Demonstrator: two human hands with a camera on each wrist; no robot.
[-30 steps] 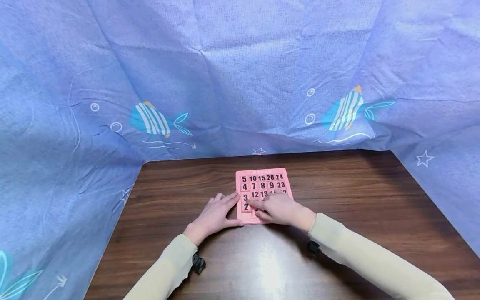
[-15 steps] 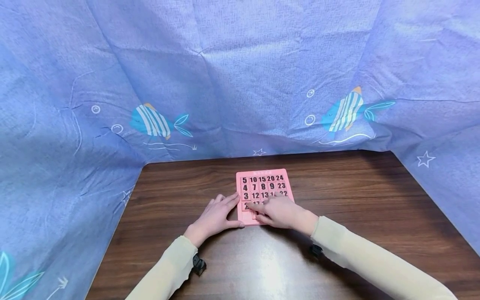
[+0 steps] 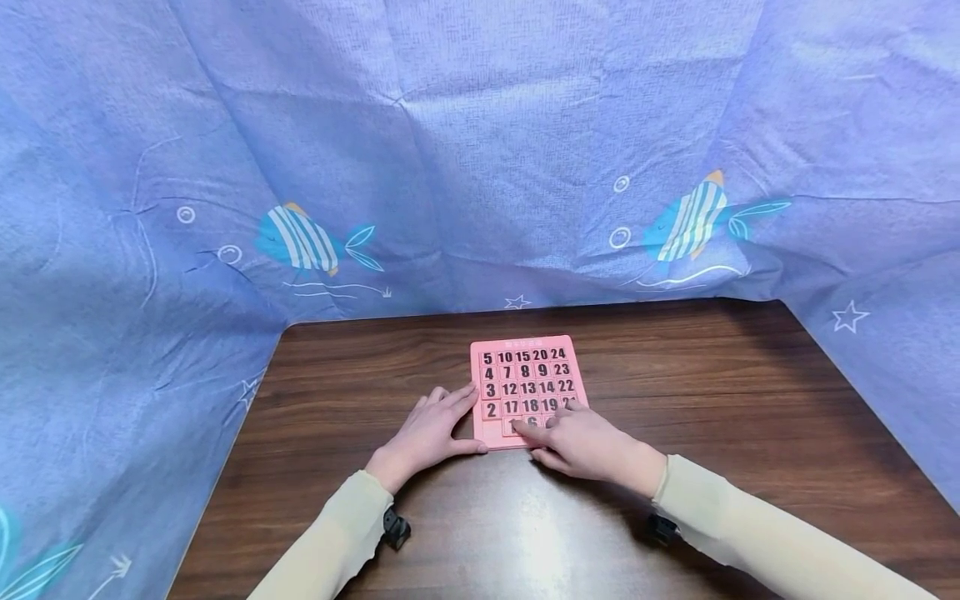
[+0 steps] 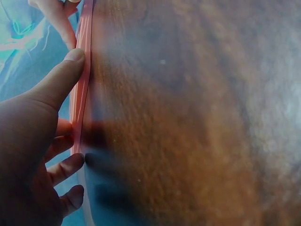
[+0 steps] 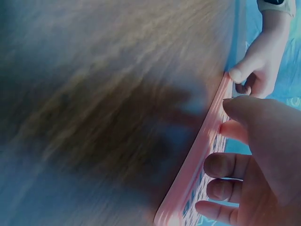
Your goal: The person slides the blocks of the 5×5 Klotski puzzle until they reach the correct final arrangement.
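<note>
A pink sliding number puzzle (image 3: 480,433) lies on the wooden table, its black-numbered tiles facing up. My left hand (image 3: 423,433) holds its near left corner, thumb at the near edge and fingers along the left side; the left wrist view has the thumb (image 4: 73,66) against the pink rim. My right hand (image 3: 588,442) reaches over the near right part, index fingertip on a tile (image 3: 510,428) in the bottom row, partly covering its number. Left of that tile is a bare slot, with tile 2 (image 3: 491,410) above it. In the right wrist view the right thumb (image 5: 240,107) is close by the rim.
The brown wooden table (image 3: 360,358) extends around the puzzle on all sides. Behind it and to both sides hangs a blue cloth (image 3: 495,167) printed with striped fish. Each wrist carries a small black camera, such as the left one (image 3: 395,528).
Tiles 3 and 2 have slid up the left column, away from me. My right index finger has gone from tile 2 to the bottom-row tile, nearer and rightward. My left hand stays put.
</note>
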